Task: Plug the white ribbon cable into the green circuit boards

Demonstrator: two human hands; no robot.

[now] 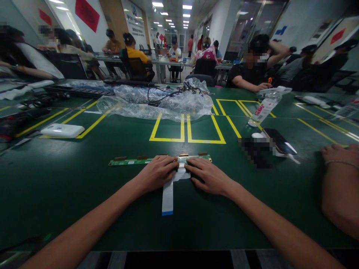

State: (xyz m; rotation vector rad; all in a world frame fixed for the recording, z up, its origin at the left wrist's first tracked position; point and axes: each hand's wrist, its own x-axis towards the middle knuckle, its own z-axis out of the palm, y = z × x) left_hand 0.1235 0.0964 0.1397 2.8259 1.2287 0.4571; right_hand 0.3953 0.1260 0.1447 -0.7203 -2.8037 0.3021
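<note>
A long, narrow green circuit board (pixel 134 162) lies flat across the table before me, with several brown tabs along its far edge. From its middle a white flat ribbon cable (pixel 167 198) comes toward me, folded over, with a blue end. My left hand (pixel 158 171) is closed at the left side of the cable where it meets the board, fingertips pressed together on it. Opposite it, my right hand (pixel 209 175) has its fingers curled onto the cable's right side at the same spot. My fingers partly hide the connection between cable and board.
Clear plastic wrap (pixel 157 101) with black cables lies beyond the board. A white device (pixel 62 130) stands left; a bottle (pixel 265 108) and phone (pixel 279 141) are right. Another person's arm (pixel 340 186) rests at the right edge. Yellow tape (pixel 168 140) marks the green table.
</note>
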